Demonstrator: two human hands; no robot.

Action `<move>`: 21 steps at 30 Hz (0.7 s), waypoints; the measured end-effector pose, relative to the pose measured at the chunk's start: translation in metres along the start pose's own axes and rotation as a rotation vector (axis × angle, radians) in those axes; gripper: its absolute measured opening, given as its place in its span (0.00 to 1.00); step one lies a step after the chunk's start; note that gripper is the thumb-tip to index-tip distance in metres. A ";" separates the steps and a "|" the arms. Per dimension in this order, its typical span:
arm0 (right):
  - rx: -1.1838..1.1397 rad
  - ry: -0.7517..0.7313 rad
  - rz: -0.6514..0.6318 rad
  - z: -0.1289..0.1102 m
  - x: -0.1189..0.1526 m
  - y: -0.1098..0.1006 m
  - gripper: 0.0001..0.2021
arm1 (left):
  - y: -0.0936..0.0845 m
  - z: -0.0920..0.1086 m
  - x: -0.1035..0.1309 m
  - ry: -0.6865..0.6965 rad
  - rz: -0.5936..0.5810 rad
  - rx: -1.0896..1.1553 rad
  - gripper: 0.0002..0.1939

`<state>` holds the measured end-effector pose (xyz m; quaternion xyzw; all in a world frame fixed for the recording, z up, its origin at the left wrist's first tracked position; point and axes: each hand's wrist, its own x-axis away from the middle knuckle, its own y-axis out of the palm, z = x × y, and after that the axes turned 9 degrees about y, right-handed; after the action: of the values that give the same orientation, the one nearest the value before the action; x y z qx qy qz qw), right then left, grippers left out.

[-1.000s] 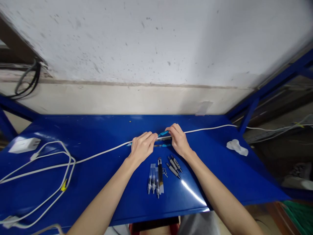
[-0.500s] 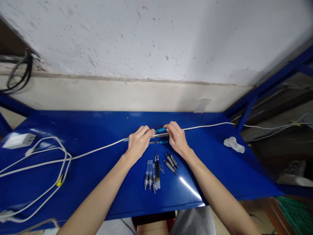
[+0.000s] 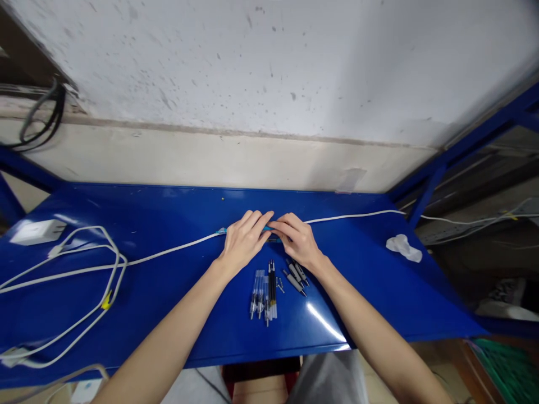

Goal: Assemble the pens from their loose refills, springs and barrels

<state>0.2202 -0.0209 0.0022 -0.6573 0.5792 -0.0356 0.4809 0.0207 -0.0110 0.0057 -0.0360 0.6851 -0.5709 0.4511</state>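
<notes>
Over the middle of the blue shelf, my left hand (image 3: 245, 238) and my right hand (image 3: 298, 241) are close together, fingers closed on a blue pen (image 3: 268, 228). Most of that pen is hidden by the fingers. Another blue piece (image 3: 220, 230) pokes out left of my left hand, beside the white cable. Nearer to me lie several clear pen barrels (image 3: 260, 294), black ink refills (image 3: 272, 289), small metal-looking bits (image 3: 280, 285) and grey pen grips with dark tips (image 3: 295, 276). My right wrist is just above the grey grips.
A white cable (image 3: 177, 248) runs across the blue shelf (image 3: 379, 292) behind my hands. At the left are a white adapter (image 3: 39, 232) and a looped cable with a yellow tag (image 3: 106, 300). Crumpled white tissue (image 3: 403, 248) lies right. A wall (image 3: 252, 157) rises behind.
My two hands have come closer together on the blue pen, now covering more of it. The view has shifted slightly. The loose pen parts lie as before.
</notes>
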 end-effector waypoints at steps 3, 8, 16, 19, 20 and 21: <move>-0.022 -0.030 0.001 -0.001 0.002 0.002 0.14 | 0.002 -0.001 0.000 0.005 -0.005 0.030 0.29; -0.009 -0.029 0.032 -0.003 0.000 0.002 0.11 | 0.004 0.001 -0.001 0.008 0.005 0.096 0.38; 0.080 0.085 0.029 -0.007 -0.001 0.001 0.16 | -0.002 0.012 -0.002 0.123 0.048 0.163 0.40; 0.040 0.179 -0.003 -0.005 0.000 0.001 0.17 | -0.003 0.013 -0.002 0.183 0.108 0.220 0.41; 0.013 0.205 -0.011 -0.004 0.000 0.001 0.17 | -0.003 0.013 -0.002 0.196 0.122 0.233 0.42; -0.016 0.227 -0.018 -0.003 0.000 0.001 0.17 | -0.003 0.013 -0.002 0.207 0.134 0.247 0.42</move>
<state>0.2178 -0.0227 0.0026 -0.6578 0.6243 -0.1095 0.4068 0.0290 -0.0212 0.0101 0.1244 0.6534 -0.6201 0.4159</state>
